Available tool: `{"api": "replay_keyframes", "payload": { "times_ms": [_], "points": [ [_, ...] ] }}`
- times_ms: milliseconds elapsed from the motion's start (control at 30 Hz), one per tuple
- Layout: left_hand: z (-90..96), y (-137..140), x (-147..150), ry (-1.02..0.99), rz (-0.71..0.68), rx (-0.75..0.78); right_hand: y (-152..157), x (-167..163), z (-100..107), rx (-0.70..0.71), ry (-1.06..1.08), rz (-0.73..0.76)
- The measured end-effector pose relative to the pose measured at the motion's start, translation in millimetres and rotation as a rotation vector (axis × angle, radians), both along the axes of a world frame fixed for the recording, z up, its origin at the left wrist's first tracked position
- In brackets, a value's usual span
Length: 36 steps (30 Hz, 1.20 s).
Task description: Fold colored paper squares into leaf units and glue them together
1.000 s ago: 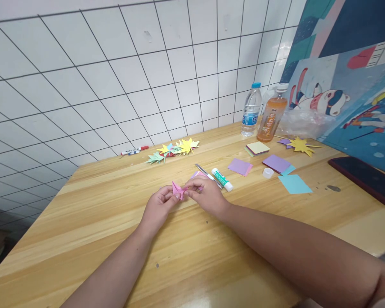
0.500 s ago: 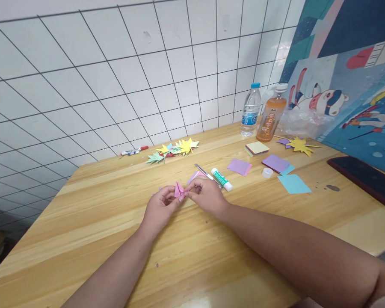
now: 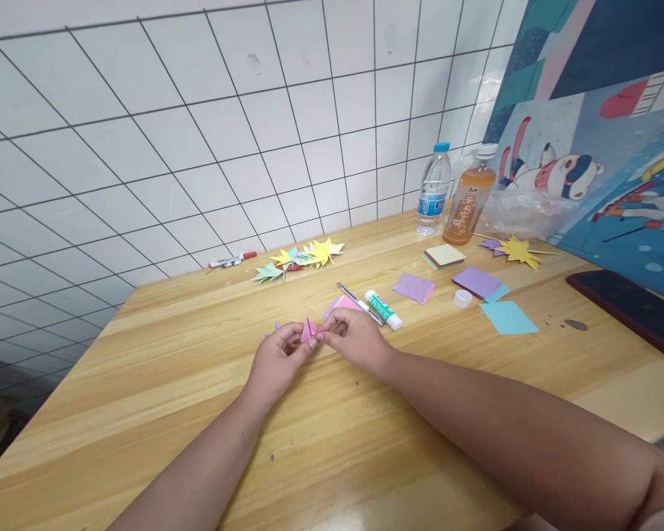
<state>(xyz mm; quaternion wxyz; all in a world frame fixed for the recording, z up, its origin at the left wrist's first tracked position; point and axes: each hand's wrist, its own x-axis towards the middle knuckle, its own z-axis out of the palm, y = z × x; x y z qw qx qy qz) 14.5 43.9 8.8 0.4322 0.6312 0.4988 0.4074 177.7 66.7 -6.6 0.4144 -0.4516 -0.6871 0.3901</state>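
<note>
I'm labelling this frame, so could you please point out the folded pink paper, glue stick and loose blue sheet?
Folded pink paper (image 3: 308, 332), head view: raised flap.
Glue stick (image 3: 381, 307), head view: green label.
Loose blue sheet (image 3: 510, 318), head view: its middle.

Blue-capped water btl (image 3: 432, 195) stands just beside orange drink btl (image 3: 468, 206), both nr tiled wall (image 3: 229, 51); clear plastic bag (image 3: 523, 214) to their R, by cartoon panel (image 3: 614, 51); dark phone (image 3: 631, 310) lies nr panel too; 2 markers (image 3: 233, 260) at back L, nr wall
</note>
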Motion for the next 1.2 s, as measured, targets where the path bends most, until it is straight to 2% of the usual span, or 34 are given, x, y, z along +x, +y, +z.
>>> {"api": "replay_keyframes", "payload": {
  "times_ms": [233,533,733,933,1200],
  "points": [
    [0.7,-0.2,0.8,-0.039,0.017,-0.013,-1.5,-2.5,-1.6,-0.009,0.012,0.032],
    [0.4,-0.9,2.0,0.044,0.051,0.032,4.2,-0.7,-5.5,-0.097,-0.004,0.019],
    [0.2,-0.3,1.0,0.042,0.016,0.015,4.5,-1.1,-6.6,-0.088,-0.028,0.015],
    [1.7,-1.6,3.9,0.090,0.064,0.059,5.5,-1.5,-7.2,-0.094,-0.033,0.014],
    [0.6,-0.6,3.4,0.052,0.035,0.044,3.1,-0.8,-4.1,-0.075,-0.056,0.002]
  ]
}}
